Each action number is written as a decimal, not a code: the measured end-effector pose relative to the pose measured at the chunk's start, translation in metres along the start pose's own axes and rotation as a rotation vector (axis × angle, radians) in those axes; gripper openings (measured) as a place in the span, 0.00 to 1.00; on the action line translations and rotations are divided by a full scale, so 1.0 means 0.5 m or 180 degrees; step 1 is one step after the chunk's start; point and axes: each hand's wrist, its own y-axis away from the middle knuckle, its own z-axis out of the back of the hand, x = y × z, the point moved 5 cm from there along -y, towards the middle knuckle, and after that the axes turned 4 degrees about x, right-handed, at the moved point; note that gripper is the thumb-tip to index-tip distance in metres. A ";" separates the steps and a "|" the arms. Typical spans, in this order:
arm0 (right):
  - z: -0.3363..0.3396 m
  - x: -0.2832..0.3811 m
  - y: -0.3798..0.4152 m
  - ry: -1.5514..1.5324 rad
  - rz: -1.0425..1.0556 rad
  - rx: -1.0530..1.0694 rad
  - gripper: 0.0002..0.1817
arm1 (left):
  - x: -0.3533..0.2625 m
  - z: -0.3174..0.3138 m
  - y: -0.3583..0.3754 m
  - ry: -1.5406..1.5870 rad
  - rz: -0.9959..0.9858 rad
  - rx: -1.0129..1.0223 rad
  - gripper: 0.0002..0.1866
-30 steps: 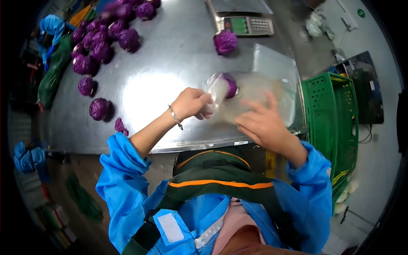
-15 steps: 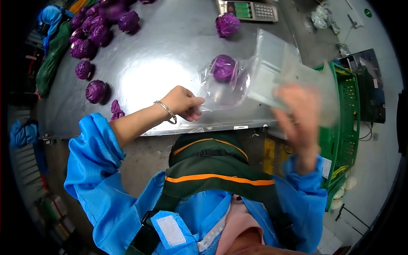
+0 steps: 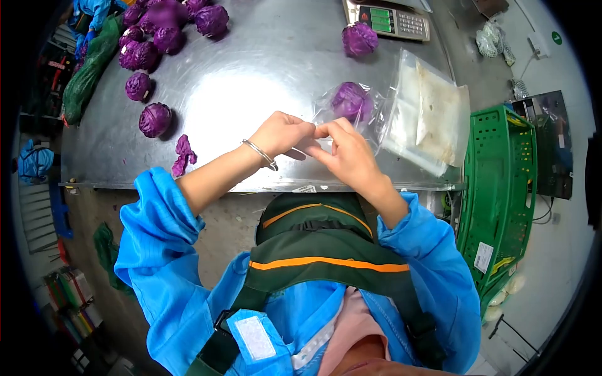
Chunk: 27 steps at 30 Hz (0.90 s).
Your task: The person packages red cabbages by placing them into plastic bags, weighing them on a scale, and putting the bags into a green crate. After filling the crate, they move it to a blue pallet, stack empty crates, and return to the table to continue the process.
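A purple cabbage [image 3: 352, 100] lies inside a clear plastic bag [image 3: 323, 108] on the metal table. Just on the near side of it my two hands meet at the fingertips. My left hand [image 3: 283, 135], with a silver bangle at the wrist, pinches the near edge of the bag. The fingers of my right hand [image 3: 348, 151] are closed against the left fingertips on that same edge, partly hiding it. To the right of the bagged cabbage lies a stack of flat clear bags [image 3: 423, 113].
Several loose purple cabbages [image 3: 155, 120] sit on the left of the table [image 3: 251, 56], with a torn leaf [image 3: 184, 155] nearer. Another cabbage [image 3: 360, 39] rests against a scale [image 3: 395, 22] at the back. A green crate [image 3: 501, 169] stands off the right edge.
My right hand has come left from the stack of bags to join the left hand at the bag's edge. The stack, lifted and blurred before, now lies flat. The view has shifted slightly.
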 end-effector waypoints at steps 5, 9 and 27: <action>0.069 0.051 -0.017 -0.1138 -0.0064 0.0723 0.06 | -0.004 0.009 -0.017 0.0036 -0.0045 0.0009 0.14; 0.197 0.124 0.075 -0.1382 0.0499 0.0445 0.09 | -0.015 0.010 -0.010 0.0095 -0.0028 0.0190 0.14; 0.376 0.113 0.131 -0.3628 0.2466 -0.0647 0.09 | -0.030 0.024 -0.036 0.0094 -0.0425 0.0248 0.15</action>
